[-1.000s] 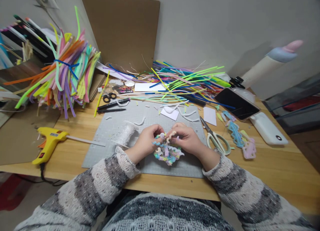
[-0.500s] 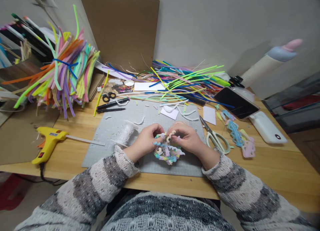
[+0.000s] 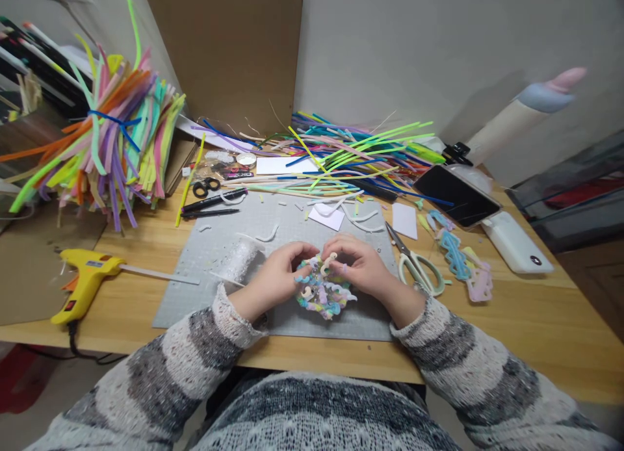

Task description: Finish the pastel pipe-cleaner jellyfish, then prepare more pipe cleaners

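Between my two hands is a small pastel wreath-like craft (image 3: 322, 295) of twisted pipe cleaners in blue, yellow, pink and white. My left hand (image 3: 287, 269) pinches its upper left edge. My right hand (image 3: 358, 262) has thumb and fingers closed on the upper right part, beside a cream curled piece. Several fingertips are hidden behind the craft. Below it lies a grey cutting mat (image 3: 205, 301). A spool of white sparkly trim (image 3: 238, 259) is just left of my left hand, and scissors with pale handles (image 3: 414, 262) rest right of my right hand.
A yellow glue gun (image 3: 88, 279) lies at left, near a tied bundle of colourful pipe cleaners (image 3: 117, 126). Loose pipe cleaners (image 3: 361, 152) spread along the back. A phone (image 3: 455, 194), a white power bank (image 3: 519, 243) and pastel hair-clip-like pieces (image 3: 458, 256) are at right.
The whole view has shifted slightly, with things sitting a little further left. Both hands keep hold of the craft; the right fingers have moved slightly at its upper edge.
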Available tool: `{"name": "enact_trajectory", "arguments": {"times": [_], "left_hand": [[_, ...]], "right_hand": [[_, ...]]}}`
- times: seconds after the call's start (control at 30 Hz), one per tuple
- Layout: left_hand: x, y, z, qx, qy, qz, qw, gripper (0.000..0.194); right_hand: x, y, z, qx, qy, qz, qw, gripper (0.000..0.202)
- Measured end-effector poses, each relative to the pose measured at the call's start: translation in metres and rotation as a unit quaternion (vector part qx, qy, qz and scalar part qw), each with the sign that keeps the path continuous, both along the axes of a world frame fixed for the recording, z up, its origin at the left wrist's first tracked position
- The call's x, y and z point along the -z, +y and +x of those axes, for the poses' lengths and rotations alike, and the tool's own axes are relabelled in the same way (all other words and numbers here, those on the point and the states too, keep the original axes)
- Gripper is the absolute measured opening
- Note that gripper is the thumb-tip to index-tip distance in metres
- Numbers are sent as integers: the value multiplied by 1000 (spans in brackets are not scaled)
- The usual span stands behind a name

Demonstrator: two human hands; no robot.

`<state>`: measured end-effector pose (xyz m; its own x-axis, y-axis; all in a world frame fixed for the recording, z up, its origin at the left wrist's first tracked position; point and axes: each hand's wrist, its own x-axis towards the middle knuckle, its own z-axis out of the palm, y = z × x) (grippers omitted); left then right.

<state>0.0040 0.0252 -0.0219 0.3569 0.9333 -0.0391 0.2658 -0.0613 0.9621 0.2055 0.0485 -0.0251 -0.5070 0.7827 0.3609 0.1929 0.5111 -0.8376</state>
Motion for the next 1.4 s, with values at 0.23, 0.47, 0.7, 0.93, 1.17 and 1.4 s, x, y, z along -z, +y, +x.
{"name": "enact_trajectory", "arguments": {"times": [0.23,0.47,0.7,0.93,1.17,1.4], "left_hand": [[-2,3,-2,11,35,79,996,11],[1,5,-2,22,18,70,997,8],[-6,5,-5,37,24,59,997,7],[-6,0,-7,-31,-13,-47,998,14],[-11,-2,-10,-38,112,-49,992,20],[-9,-5,-8,-35,49,-76,995,21]], "right_hand": [[7,3,-5,5,41,-14,999,27],[12,3,-6,-10,60,-20,998,14],[4,3,-3,-26,58,-57,996,11],[2,0,-1,18,47,-136,989,15],[3,-1,-3,130,82,-225,962,25],[2,0,-1,164,87,-239,953,31]]}}
